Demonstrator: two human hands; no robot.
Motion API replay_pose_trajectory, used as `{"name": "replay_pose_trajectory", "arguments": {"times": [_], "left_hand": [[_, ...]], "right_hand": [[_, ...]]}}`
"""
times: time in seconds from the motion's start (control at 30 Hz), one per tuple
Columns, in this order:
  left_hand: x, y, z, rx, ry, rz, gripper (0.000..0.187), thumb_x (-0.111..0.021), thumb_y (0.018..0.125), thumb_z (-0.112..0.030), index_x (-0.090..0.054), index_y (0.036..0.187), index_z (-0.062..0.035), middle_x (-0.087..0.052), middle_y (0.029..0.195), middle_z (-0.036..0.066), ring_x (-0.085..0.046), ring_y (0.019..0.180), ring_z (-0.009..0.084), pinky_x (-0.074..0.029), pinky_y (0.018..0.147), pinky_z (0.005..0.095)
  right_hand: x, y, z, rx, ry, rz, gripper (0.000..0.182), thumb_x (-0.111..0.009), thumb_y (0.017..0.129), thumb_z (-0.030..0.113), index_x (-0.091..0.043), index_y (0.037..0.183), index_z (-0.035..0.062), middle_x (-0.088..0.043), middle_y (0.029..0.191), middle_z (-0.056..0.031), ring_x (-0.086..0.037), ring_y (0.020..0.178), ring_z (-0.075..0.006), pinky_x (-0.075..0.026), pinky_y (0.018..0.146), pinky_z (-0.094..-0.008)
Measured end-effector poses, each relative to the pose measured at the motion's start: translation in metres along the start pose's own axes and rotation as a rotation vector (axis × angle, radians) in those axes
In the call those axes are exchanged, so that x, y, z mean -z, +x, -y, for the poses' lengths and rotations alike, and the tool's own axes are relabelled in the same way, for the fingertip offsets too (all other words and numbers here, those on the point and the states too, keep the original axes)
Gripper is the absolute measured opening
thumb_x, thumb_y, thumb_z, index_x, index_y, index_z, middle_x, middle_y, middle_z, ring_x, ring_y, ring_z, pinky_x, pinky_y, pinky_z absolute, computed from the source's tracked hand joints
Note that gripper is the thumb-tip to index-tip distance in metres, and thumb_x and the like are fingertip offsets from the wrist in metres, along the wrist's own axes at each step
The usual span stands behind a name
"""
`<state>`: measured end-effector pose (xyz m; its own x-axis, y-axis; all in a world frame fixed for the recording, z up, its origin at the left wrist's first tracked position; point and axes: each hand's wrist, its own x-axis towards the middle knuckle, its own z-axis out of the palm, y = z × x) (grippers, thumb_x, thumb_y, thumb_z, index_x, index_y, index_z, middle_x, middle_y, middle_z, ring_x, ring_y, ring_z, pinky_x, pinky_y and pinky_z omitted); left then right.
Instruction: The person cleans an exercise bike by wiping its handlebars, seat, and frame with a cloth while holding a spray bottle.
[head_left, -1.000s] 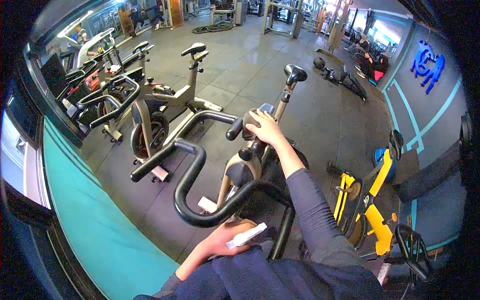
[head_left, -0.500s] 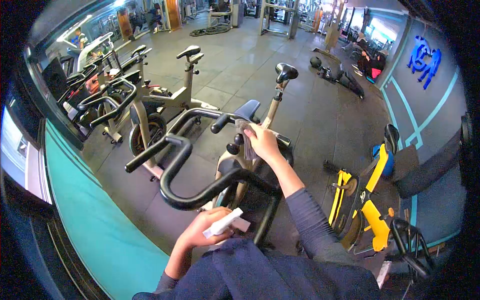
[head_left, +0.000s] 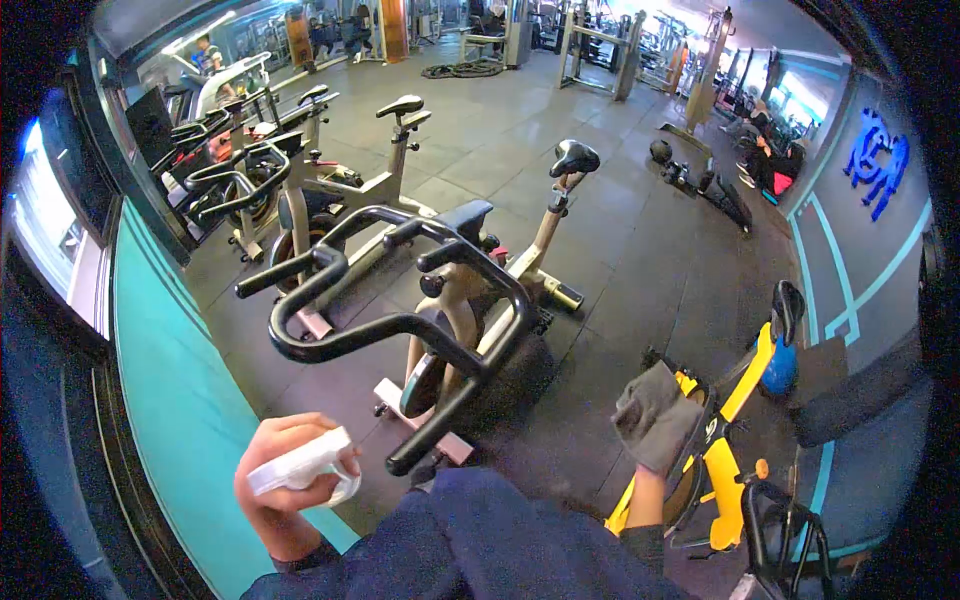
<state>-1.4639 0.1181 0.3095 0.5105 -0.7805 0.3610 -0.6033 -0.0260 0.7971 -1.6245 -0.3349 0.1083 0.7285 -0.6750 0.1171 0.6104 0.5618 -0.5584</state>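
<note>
Spray bottle, white and small, is being gripped low on the left of the view by the left hand, whose fingers are being curled fully round its body with the nozzle end pointing to the right. It is being held near the lower end of the black handlebars of the nearest exercise bike, but apart from them; nothing is being touched by it. Behind these bars, more bikes are being kept in a row along the teal strip at the floor's edge.

Further right, a grey cloth is being bunched in the right hand, which is being closed over it so that the fingers themselves are hidden; how tightly it is being squeezed cannot be told. Cloth and hand are being held in the air well apart from the handlebars, above a yellow machine on the dark floor.

For the wiping to be done well, judging from this, the nozzle is best being aimed at the bar or the cloth rather than the floor, and the cloth is best being opened out flat so that a clean face is being pressed along the whole curve of the grips.
</note>
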Motion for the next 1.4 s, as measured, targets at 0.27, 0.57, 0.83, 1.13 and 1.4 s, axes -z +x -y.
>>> {"name": "replay_pose_trajectory", "arguments": {"times": [0.27, 0.57, 0.83, 1.13, 1.4], "left_hand": [[-0.077, 0.042, -0.022, -0.333, -0.322, 0.179, 0.034, -0.059, 0.088, -0.032, -0.064, 0.089, 0.0016, -0.067, 0.092, 0.018, -0.067, 0.078, 0.0288, -0.054, 0.067, 0.0358], [-0.186, 0.114, 0.011, -0.118, -0.29, 0.172, 0.029, -0.065, 0.071, -0.005, -0.06, 0.1, 0.0025, -0.062, 0.095, 0.015, -0.065, 0.086, 0.0282, -0.052, 0.076, 0.0357], [-0.247, 0.172, 0.075, -0.042, -0.18, 0.039, 0.032, -0.068, 0.073, -0.011, -0.06, 0.101, 0.0002, -0.061, 0.1, 0.016, -0.063, 0.09, 0.0342, -0.051, 0.079, 0.0373], [-0.271, 0.27, 0.165, 0.001, 0.025, 0.079, 0.041, -0.069, 0.069, -0.015, -0.059, 0.108, -0.0057, -0.058, 0.113, 0.013, -0.062, 0.094, 0.0367, -0.051, 0.079, 0.042], [-0.235, 0.34, 0.218, 0.127, 0.101, -0.155, 0.043, -0.071, 0.069, -0.018, -0.06, 0.108, -0.005, -0.059, 0.111, 0.013, -0.062, 0.095, 0.034, -0.052, 0.08, 0.0399]], "right_hand": [[0.011, -0.019, 0.059, -0.042, 0.102, -0.053, 0.048, -0.047, 0.094, 0.046, -0.052, 0.124, 0.0095, -0.059, 0.119, -0.0102, -0.057, 0.105, -0.029, -0.049, 0.088, -0.0444], [0.024, -0.025, 0.075, -0.064, 0.153, -0.095, 0.051, -0.044, 0.093, 0.051, -0.053, 0.122, 0.0096, -0.059, 0.116, -0.0096, -0.055, 0.105, -0.0296, -0.046, 0.09, -0.0435], [0.012, 0.035, 0.087, -0.086, 0.139, -0.223, 0.051, -0.043, 0.091, 0.053, -0.054, 0.114, 0.0087, -0.059, 0.106, -0.0098, -0.054, 0.099, -0.0294, -0.045, 0.085, -0.0405], [-0.057, 0.2, 0.04, -0.161, -0.203, -0.054, 0.063, -0.047, 0.086, 0.064, -0.055, 0.104, 0.0042, -0.061, 0.081, -0.0135, -0.06, 0.066, -0.0283, -0.052, 0.059, -0.0384], [0.006, 0.323, -0.003, -0.392, 0.121, 0.082, 0.074, -0.037, 0.091, 0.065, -0.047, 0.133, 0.0049, -0.052, 0.134, -0.0139, -0.051, 0.119, -0.0353, -0.041, 0.103, -0.0468]]}}
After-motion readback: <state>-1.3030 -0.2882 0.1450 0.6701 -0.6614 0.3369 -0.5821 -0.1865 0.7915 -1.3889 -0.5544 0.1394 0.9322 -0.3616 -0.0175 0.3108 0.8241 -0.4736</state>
